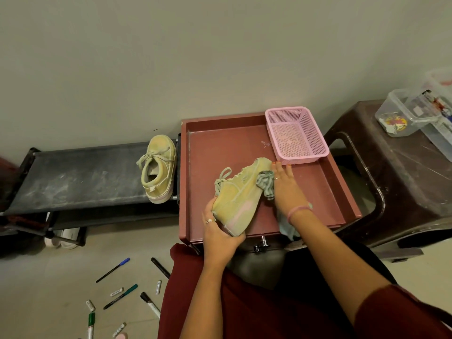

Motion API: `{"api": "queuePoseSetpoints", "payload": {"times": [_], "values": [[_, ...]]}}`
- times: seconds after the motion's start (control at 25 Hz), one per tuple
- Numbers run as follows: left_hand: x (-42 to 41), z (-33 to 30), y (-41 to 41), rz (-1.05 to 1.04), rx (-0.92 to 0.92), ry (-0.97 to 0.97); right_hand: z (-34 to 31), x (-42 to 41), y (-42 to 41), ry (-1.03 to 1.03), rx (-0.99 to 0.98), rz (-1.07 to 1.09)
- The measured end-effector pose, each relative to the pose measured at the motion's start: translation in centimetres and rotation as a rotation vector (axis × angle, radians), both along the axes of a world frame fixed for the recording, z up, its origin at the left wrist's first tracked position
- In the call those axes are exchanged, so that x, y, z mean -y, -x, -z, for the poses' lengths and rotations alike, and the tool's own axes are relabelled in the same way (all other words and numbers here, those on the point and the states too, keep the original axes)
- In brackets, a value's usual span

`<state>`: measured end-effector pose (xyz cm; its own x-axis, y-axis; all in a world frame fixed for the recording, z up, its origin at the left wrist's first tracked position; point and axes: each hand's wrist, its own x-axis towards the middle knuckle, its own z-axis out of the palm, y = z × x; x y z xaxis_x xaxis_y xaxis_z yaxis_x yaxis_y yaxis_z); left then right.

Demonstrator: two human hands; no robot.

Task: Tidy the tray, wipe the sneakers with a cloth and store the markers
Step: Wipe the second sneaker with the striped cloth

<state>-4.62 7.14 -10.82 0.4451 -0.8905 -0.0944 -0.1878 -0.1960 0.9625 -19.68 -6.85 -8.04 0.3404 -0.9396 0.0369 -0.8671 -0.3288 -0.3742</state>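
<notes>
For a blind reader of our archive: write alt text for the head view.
Over a red metal tray, the left hand grips the heel of a yellow suede sneaker while the right hand presses a pale green cloth against its toe. An empty pink mesh basket sits in the tray's far corner; loose markers lie on the floor.

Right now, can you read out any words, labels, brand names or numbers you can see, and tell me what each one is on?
No text can be read here.
White-barrelled markers on the floor: dark print on the labels, too small and blurred to read.
Clear box on the brown stool: a yellow and red sticker or picture shows inside, with no legible words.
Sneaker in the tray, sneaker on the rack, pink basket: no visible lettering.
</notes>
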Motion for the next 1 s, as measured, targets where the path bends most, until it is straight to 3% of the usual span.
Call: {"api": "queuePoseSetpoints", "payload": {"times": [0.16,0.32,0.44,0.6,0.76,0.92,1.0], "values": [[0.2,0.4,-0.5,-0.032,-0.045,-0.001,-0.4,-3.2,-0.8,-0.083,0.12,-0.075],[0.3,0.2,-0.5,-0.035,-0.056,-0.006,-1.8,-6.5,-0.9,-0.226,0.433,0.02],[0.2,0.1,-0.5,-0.037,-0.068,0.005,-3.7,-5.3,-0.3,-0.218,0.422,0.05],[0.3,-0.3,-0.1,-0.037,-0.023,0.004,-4.8,-1.0,0.4,-0.029,0.282,0.239],[0.4,0.1,-0.1,-0.028,-0.017,0.038,-3.1,-2.2,-3.2,-0.113,0.018,0.007],[0.4,0.1,-0.3,-0.021,-0.056,0.051,-4.0,-7.5,-5.2,-0.207,0.148,-0.108],[0.2,-0.2,-0.3,-0.002,-0.091,0.084,-4.2,-9.8,-4.5,-0.099,0.146,-0.226]]}}
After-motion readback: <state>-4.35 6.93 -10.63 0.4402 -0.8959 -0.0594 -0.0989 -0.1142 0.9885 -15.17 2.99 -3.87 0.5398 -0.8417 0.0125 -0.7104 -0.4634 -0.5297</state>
